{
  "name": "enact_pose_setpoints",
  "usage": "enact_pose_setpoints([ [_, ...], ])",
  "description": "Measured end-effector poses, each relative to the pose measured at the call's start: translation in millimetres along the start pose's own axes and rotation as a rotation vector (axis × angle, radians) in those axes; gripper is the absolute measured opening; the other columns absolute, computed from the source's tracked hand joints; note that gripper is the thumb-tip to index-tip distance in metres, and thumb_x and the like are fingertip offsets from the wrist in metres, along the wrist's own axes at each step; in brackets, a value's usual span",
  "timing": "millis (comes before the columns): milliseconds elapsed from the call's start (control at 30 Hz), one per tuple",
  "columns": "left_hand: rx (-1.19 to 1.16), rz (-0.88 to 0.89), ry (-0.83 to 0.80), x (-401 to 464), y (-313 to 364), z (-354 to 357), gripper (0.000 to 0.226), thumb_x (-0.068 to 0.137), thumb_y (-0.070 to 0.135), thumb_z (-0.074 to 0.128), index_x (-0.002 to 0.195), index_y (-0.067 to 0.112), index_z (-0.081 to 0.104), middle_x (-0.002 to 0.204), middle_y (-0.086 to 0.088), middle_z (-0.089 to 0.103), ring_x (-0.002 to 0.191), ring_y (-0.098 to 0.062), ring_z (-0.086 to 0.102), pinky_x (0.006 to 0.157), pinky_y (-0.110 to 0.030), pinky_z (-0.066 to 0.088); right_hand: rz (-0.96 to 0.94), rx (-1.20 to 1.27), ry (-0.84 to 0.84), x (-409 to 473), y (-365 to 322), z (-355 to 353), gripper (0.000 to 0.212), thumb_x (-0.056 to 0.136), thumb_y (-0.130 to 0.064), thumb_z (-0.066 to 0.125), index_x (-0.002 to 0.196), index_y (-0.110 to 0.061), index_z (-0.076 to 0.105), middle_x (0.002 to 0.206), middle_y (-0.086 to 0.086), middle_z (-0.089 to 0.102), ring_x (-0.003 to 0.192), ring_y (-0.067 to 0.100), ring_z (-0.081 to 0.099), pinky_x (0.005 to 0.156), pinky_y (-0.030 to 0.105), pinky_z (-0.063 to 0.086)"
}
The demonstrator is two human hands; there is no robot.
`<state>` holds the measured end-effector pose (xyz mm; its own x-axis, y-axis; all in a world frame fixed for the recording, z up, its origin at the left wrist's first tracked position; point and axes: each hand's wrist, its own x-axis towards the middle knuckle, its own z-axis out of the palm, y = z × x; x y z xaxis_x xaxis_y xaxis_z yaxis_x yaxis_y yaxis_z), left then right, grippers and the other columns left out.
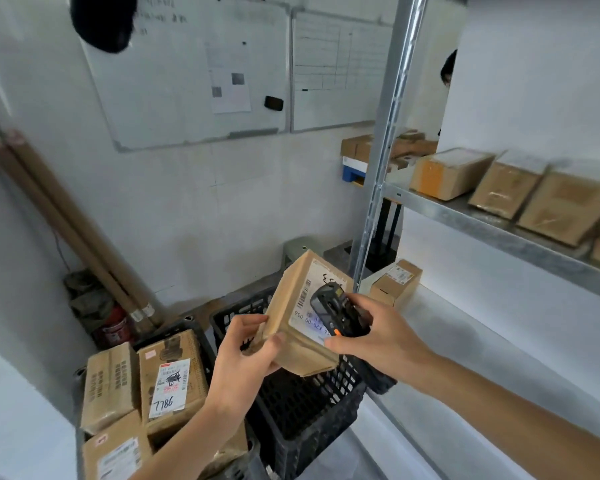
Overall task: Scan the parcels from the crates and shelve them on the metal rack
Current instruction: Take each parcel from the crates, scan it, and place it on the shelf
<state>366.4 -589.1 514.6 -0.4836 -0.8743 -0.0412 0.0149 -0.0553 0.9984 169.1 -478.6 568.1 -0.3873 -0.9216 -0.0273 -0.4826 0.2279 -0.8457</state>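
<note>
Storeroom, crates below | L grip (pixel 246 344) holds parcel (pixel 302 306) | R grip (pixel 371 330) holds scanner (pixel 333 306) on label

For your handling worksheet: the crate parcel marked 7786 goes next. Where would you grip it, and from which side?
Probably from above: the 7786 parcel stands in the crate with neighbours against its left side. Grip the exposed top edge, thumb on the labelled face, fingers behind, then lift straight up.
</note>
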Motion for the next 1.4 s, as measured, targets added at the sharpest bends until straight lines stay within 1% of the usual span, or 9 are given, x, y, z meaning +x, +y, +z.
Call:
enact_pose_setpoints([
  [67, -0.013, 0.0, -0.017, -11, 10, 7, 0.027, 0.091, 0.023, 0.074, 0.114, 0.021, 0.061, 0.119, -0.004, 0.065, 0.1, -0.014, 0.071, 0.083, -0.04, 0.063, -0.016, 0.016, 0.022, -13, -5, -11, 0.046, 0.077, -0.028, 0.089, 0.117, -0.036, 0.068, 0.106, -0.02, 0.075, 0.098, 0.002, 0.071, 0.092, 0.035, 0.058],
  [233, 0.034, -0.045, -0.133, -41, 38, 22, 0.068, 0.058, 0.062, 0.08, 0.114, 0.029, 0.058, 0.115, 0.004, 0.07, 0.104, -0.012, 0.07, 0.094, -0.044, 0.058, -0.034, 0.027, 0.052, -55, -17, -42, 0.047, 0.077, -0.023, 0.089, 0.117, -0.034, 0.068, 0.105, -0.022, 0.075, 0.098, 0.0, 0.07, 0.084, 0.025, 0.057],
  [467, 0.038, -0.055, -0.184, -80, 79, 49, 0.072, 0.061, 0.043, 0.095, 0.117, 0.016, 0.058, 0.112, -0.005, 0.073, 0.093, -0.017, 0.076, 0.077, -0.035, 0.063, -0.089, -0.044, 0.063, -113, -39, -82, 0.059, 0.075, -0.025, 0.092, 0.125, -0.041, 0.064, 0.109, -0.029, 0.072, 0.103, -0.007, 0.067, 0.081, 0.011, 0.052],
  [633, 0.04, 0.009, -0.237, -98, 108, 65, 0.044, 0.08, 0.023, 0.081, 0.119, 0.02, 0.06, 0.111, -0.006, 0.074, 0.091, -0.019, 0.076, 0.072, -0.031, 0.062, -0.148, -0.232, 0.132, -156, -52, -116, 0.052, 0.073, -0.034, 0.089, 0.119, -0.038, 0.065, 0.104, -0.023, 0.071, 0.096, -0.003, 0.067, 0.077, 0.015, 0.053],
  [733, 0.061, 0.054, -0.274, -103, 126, 74, 0.045, 0.08, 0.024, 0.081, 0.119, 0.021, 0.06, 0.11, -0.006, 0.074, 0.092, -0.02, 0.076, 0.071, -0.029, 0.061, -0.171, -0.48, 0.157, -179, -61, -140, 0.056, 0.07, -0.055, 0.079, 0.121, -0.042, 0.059, 0.1, -0.02, 0.064, 0.091, 0.003, 0.062, 0.076, 0.029, 0.055],
  [933, 0.175, 0.129, -0.366, -103, 158, 97, 0.058, 0.063, 0.039, 0.093, 0.112, 0.027, 0.065, 0.105, 0.002, 0.074, 0.095, -0.022, 0.075, 0.083, -0.044, 0.062, -0.141, -0.853, 0.134, -222, -82, -183, 0.072, 0.08, -0.079, 0.056, 0.14, -0.047, 0.032, 0.113, -0.018, 0.05, 0.098, 0.007, 0.055, 0.077, 0.032, 0.054],
  [1067, 0.275, 0.215, -0.436, -95, 179, 116, 0.055, 0.067, 0.038, 0.091, 0.114, 0.032, 0.064, 0.108, 0.008, 0.073, 0.1, -0.014, 0.073, 0.087, -0.041, 0.062, -0.11, -1.023, 0.128, -249, -98, -209, 0.081, 0.086, -0.077, 0.05, 0.15, -0.034, 0.026, 0.126, -0.012, 0.046, 0.101, 0.008, 0.053, 0.078, 0.03, 0.055],
  [1267, 0.375, 0.318, -0.494, -94, 207, 135, 0.051, 0.073, 0.039, 0.089, 0.115, 0.04, 0.059, 0.117, 0.007, 0.067, 0.103, -0.013, 0.069, 0.083, -0.031, 0.061, 0.044, -1.191, 0.137, -282, -127, -235, 0.063, 0.085, -0.065, 0.053, 0.134, -0.029, 0.037, 0.107, -0.012, 0.037, 0.082, 0.011, 0.048, 0.061, 0.029, 0.042],
  [1400, 0.387, 0.361, -0.523, -98, 223, 142, 0.047, 0.076, 0.032, 0.087, 0.114, 0.038, 0.059, 0.116, 0.009, 0.064, 0.101, -0.008, 0.067, 0.073, -0.023, 0.06, 0.081, -1.17, 0.149, -296, -143, -246, 0.07, 0.085, -0.066, 0.055, 0.14, -0.027, 0.037, 0.12, -0.01, 0.045, 0.097, 0.016, 0.056, 0.08, 0.039, 0.054],
])
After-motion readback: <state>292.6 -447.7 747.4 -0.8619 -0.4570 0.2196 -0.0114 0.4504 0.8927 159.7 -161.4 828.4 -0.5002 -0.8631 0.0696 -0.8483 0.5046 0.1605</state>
